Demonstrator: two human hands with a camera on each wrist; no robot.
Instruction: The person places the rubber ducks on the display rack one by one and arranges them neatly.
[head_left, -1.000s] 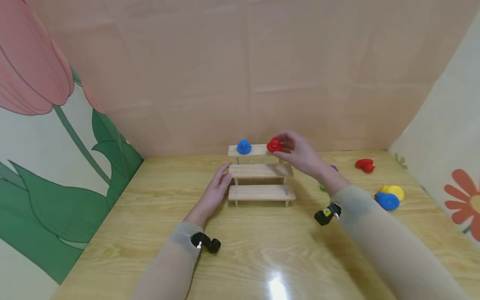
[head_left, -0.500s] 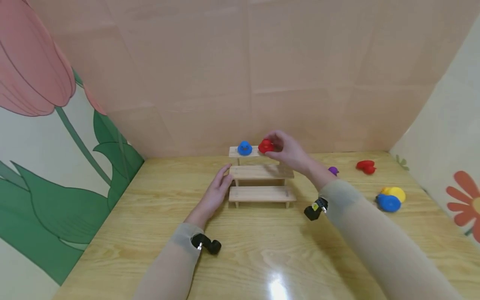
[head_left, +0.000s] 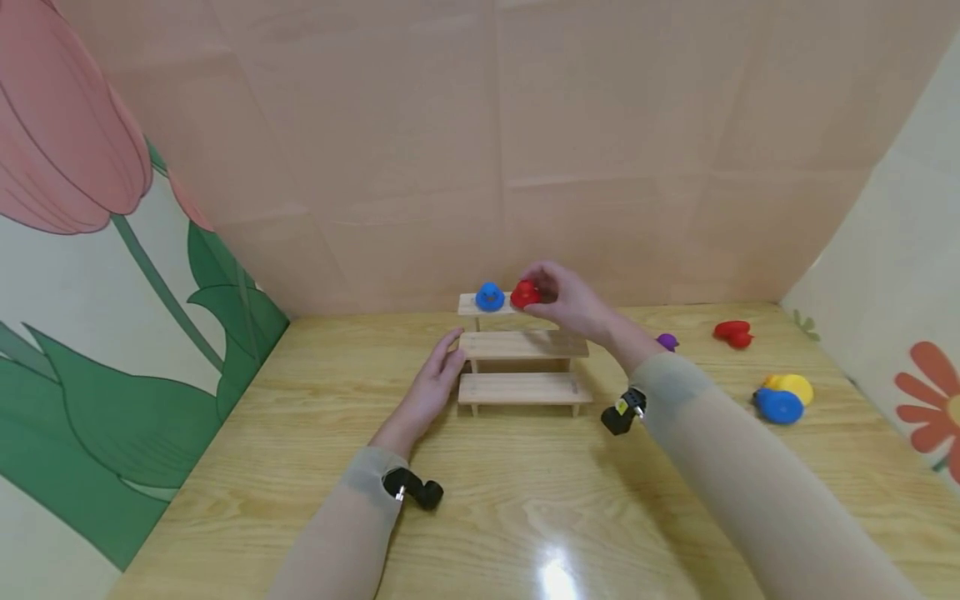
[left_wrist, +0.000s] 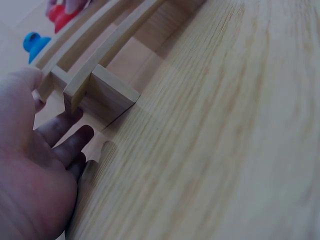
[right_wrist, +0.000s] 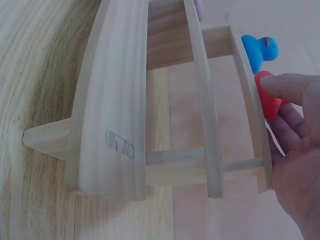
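A small three-tier wooden stand (head_left: 517, 387) stands on the table. On the left of its top tier sits a blue rubber duck (head_left: 490, 297). Just right of that duck, my right hand (head_left: 570, 302) pinches a red rubber duck (head_left: 524, 296) between thumb and fingers at the top tier. The right wrist view has the red duck (right_wrist: 268, 95) close beside the blue duck (right_wrist: 257, 51). My left hand (head_left: 431, 385) rests against the stand's left side near the middle tier, its fingers loosely extended, as the left wrist view shows.
On the table's right lie a red duck (head_left: 733, 334), a yellow duck (head_left: 793, 388), a blue duck (head_left: 778, 407) and a partly hidden purple duck (head_left: 667, 342). A beige backdrop (head_left: 375, 167) rises behind the table, with flower-printed panels at both sides.
My right hand has moved left along the top tier with the red duck, bringing it nearer the blue one. The purple duck has come into view behind the arm. My left hand stays put.
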